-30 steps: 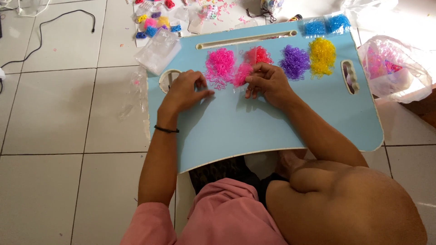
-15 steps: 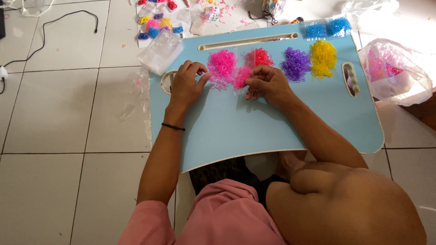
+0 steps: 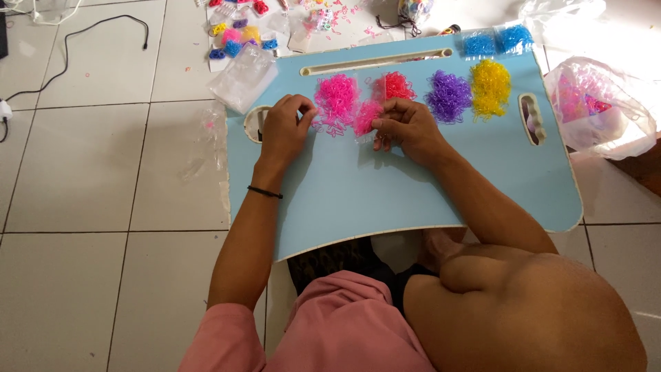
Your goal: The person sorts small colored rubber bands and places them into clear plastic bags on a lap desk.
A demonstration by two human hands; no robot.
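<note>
A pale blue lap table (image 3: pixel 427 186), smooth and matte with rounded corners, a long slot along its far edge and an oval handle cut-out at each end, stands over white floor tiles. On it lie fluffy heaps of tiny loop-shaped rubber bands — a hot-pink pile (image 3: pixel 336 102), a red pile (image 3: pixel 394 86), a purple pile (image 3: pixel 449 96) and a yellow pile (image 3: pixel 491 86).

The left hand (image 3: pixel 284 131) rests at the left edge of the hot-pink pile, fingers curled and pinched narrowly at the pile's fringe; whether bands are actually caught between the fingertips cannot be told. A thin black bracelet (image 3: pixel 265 193) circles that wrist.

The right hand (image 3: pixel 407 125) holds a small clear plastic bag (image 3: pixel 366 118) between thumb and fingers, the bag stuffed with pink bands and lying just right of the hot-pink pile, below the red one.

Two small bags of blue bands (image 3: pixel 497 41) sit at the table's far right corner. A crinkled clear plastic bag (image 3: pixel 595 107) of mixed bands lies on the floor to the right, and a stack of empty clear bags (image 3: pixel 242 76) to the left.
</note>
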